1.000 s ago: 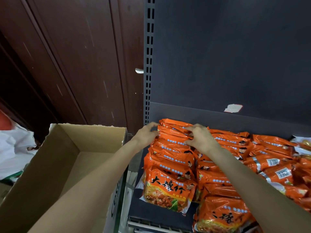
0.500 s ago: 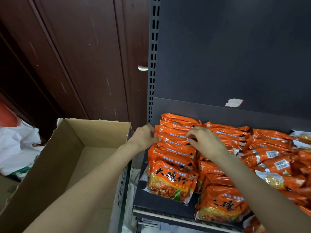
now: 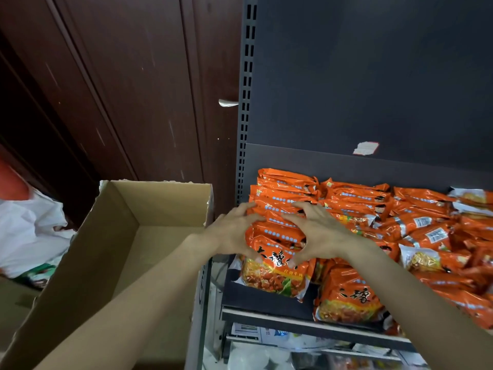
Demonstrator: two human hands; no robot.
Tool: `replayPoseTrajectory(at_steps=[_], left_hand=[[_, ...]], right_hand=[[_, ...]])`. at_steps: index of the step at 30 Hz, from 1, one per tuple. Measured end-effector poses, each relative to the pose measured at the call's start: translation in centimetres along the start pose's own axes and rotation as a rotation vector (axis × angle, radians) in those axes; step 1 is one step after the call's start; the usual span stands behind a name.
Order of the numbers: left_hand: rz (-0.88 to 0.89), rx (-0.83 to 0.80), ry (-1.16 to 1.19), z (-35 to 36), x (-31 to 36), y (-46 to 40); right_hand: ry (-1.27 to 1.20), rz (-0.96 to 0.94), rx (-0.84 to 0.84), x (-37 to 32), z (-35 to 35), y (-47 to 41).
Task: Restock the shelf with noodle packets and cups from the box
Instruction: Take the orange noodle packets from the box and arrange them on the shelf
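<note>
1. My left hand point(image 3: 231, 231) sits on the left end of the front-left row of orange noodle packets point(image 3: 277, 236) on the shelf point(image 3: 266, 297). Its fingers are spread and curved over the packet tops, and the thumb reaches down onto the front packet point(image 3: 272, 276).
2. My right hand point(image 3: 317, 233) mirrors it from the right side of the same row – fingers fanned out over the packet tops, thumb angled down onto the front packet's upper edge. Between the two thumbs and forefingers the row is cupped from both sides.
3. I cannot tell whether either hand is squeezing the packets or only resting against them.
4. The packets in that row stand on edge, leaning back toward the dark back panel point(image 3: 373, 76), with the front one facing me and showing its printed picture.
5. Just right of it a second row point(image 3: 346, 300) reaches the shelf's front lip, and more orange packets point(image 3: 426, 228) are piled loosely further right, some showing white labels.
6. The cardboard box point(image 3: 120, 236) stands open just left of the shelf, beside my left forearm – the part of its inside that I can see holds nothing.
7. A white plastic bag point(image 3: 29, 228) lies left of the box, and a dark wooden door point(image 3: 133, 89) with a metal handle point(image 3: 228, 102) is behind it.
</note>
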State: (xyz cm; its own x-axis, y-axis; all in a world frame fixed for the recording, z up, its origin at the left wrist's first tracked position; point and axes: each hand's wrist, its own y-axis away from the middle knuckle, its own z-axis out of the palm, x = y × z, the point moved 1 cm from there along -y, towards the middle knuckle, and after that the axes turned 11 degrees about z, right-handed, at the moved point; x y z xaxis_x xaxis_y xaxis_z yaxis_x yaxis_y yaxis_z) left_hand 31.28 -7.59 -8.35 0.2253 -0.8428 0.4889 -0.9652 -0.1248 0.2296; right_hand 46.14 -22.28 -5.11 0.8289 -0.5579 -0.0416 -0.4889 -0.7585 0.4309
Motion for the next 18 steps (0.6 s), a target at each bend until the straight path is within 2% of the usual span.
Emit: replayPoseTrajectory(at_steps=[2, 6, 13, 18], left_hand=[[0.008, 0.032, -0.151, 0.8, 0.4, -0.1], [0.033, 0.168, -0.261, 2.1, 0.7, -0.1], [0.041, 0.199, -0.211, 3.6, 1.1, -0.1], [0.048, 0.298, -0.19, 4.3, 1.3, -0.2]], right_hand=[[0.078, 0.006, 0.022, -0.4, 0.5, 0.4], [0.163, 0.024, 0.126, -1.0, 1.6, 0.5], [0.224, 0.098, 0.287, -2.4, 2.5, 0.9], [0.223, 0.092, 0.371, -2.0, 2.3, 0.8]])
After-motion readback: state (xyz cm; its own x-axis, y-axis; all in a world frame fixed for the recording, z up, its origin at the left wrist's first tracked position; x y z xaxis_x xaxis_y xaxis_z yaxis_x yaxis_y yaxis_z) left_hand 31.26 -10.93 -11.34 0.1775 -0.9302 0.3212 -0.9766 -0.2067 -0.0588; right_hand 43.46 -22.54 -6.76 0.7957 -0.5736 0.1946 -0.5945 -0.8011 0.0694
